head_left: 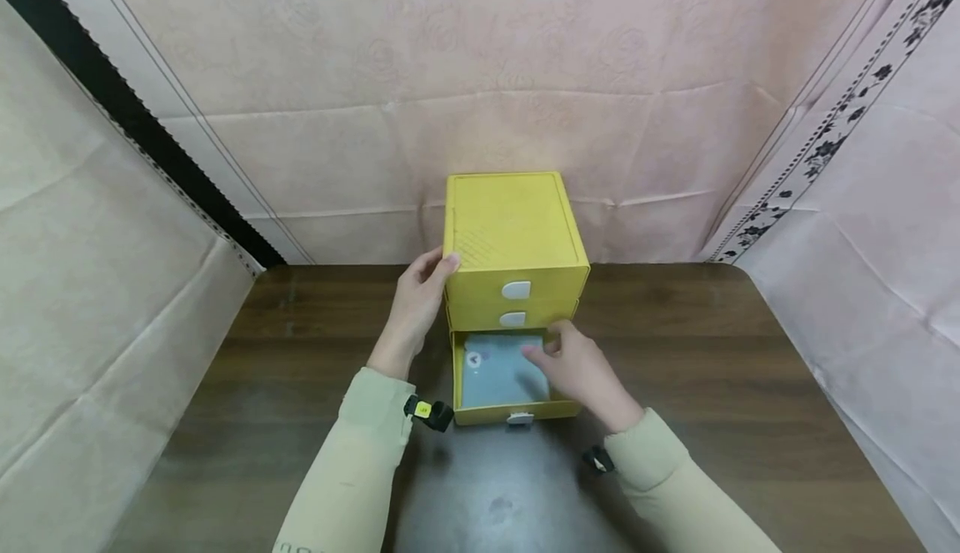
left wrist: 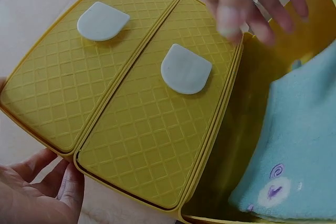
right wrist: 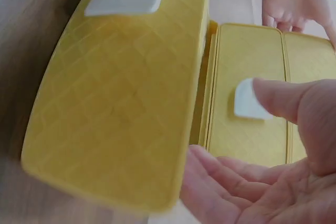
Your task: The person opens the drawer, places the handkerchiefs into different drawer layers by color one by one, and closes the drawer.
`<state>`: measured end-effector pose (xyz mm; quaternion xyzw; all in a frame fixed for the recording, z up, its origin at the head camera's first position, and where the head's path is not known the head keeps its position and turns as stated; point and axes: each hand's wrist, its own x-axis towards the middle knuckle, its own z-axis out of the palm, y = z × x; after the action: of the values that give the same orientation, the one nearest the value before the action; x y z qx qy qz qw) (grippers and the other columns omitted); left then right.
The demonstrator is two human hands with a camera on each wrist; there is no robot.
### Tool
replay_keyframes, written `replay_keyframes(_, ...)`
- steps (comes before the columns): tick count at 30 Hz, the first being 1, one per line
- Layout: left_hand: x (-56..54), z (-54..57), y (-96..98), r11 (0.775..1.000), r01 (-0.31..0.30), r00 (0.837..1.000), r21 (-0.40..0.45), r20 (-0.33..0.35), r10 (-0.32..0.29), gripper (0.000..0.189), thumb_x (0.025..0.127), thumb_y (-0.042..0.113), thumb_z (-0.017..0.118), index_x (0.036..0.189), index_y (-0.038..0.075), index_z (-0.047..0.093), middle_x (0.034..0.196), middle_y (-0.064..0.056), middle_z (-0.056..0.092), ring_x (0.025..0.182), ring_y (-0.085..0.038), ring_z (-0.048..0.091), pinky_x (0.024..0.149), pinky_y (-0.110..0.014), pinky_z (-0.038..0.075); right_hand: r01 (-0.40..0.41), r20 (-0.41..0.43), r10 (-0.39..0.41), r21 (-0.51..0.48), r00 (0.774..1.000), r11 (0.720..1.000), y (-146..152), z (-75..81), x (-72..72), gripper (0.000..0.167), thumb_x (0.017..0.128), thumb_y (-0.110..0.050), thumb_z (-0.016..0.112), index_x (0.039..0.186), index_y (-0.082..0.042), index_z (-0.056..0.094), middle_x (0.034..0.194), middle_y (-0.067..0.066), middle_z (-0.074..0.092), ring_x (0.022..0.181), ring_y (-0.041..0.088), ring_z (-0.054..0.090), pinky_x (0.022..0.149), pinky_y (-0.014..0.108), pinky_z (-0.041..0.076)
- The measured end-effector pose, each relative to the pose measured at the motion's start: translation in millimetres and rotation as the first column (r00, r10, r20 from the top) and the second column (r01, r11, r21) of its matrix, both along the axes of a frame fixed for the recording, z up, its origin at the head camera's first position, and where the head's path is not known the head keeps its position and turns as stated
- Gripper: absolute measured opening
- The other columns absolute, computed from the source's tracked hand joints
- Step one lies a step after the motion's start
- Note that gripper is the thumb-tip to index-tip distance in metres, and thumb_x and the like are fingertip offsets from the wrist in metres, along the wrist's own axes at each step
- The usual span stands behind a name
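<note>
A yellow drawer cabinet stands at the back of the table, with its bottom drawer pulled out. Inside lies a folded light blue towel with a small embroidered face, seen closer in the left wrist view. My left hand holds the cabinet's left side near the upper front corner, thumb at the top edge and fingers bent against the side. Over the drawer's right part hovers my right hand, thumb and fingers apart and nothing between them. Its fingertips are close to the drawer's right wall in the head view.
Two upper drawers are closed, each with a white tab handle; another white tab sits on the pulled-out drawer's front. The brown wooden table meets a pale cloth backdrop behind the cabinet, with cloth on both sides as well.
</note>
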<state>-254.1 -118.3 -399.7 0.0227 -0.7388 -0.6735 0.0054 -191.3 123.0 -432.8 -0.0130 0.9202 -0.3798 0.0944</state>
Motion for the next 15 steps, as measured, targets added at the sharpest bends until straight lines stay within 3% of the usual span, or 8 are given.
replay_keyframes(4, -0.2, 0.2, -0.7, 1.0, -0.003, 1.0, -0.001, 0.01, 0.003, 0.071, 0.081, 0.068, 0.062, 0.137, 0.026, 0.052, 0.129, 0.002, 0.054, 0.115, -0.016, 0.052, 0.101, -0.04, 0.04, 0.025, -0.029, -0.026, -0.048, 0.999, 0.999, 12, 0.6, 6.6, 0.072, 0.085, -0.059, 0.065, 0.131, -0.005, 0.052, 0.108, 0.009, 0.065, 0.091, 0.021, 0.062, 0.071, 0.036, 0.051)
replay_keyframes(9, -0.6, 0.6, -0.9, 1.0, -0.002, 1.0, 0.005, 0.011, 0.002, 0.069, 0.082, 0.066, 0.063, 0.137, 0.025, 0.052, 0.13, 0.002, 0.054, 0.116, -0.016, 0.052, 0.102, -0.04, 0.039, 0.057, -0.034, -0.061, -0.113, 0.998, 0.992, 19, 0.1, 16.8, 0.07, 0.082, -0.062, 0.066, 0.127, -0.009, 0.056, 0.107, 0.005, 0.065, 0.097, 0.021, 0.061, 0.075, 0.037, 0.051)
replay_keyframes(15, -0.8, -0.2, -0.3, 1.0, -0.008, 1.0, -0.001, 0.006, 0.008, 0.072, 0.08, 0.068, 0.063, 0.137, 0.026, 0.052, 0.13, 0.003, 0.054, 0.116, -0.015, 0.052, 0.101, -0.04, 0.039, 0.063, -0.052, -0.072, -0.158, 0.996, 0.985, 21, -3.3, 27.9, 0.069, 0.081, -0.062, 0.067, 0.125, -0.01, 0.058, 0.103, 0.002, 0.065, 0.093, 0.018, 0.062, 0.071, 0.033, 0.052)
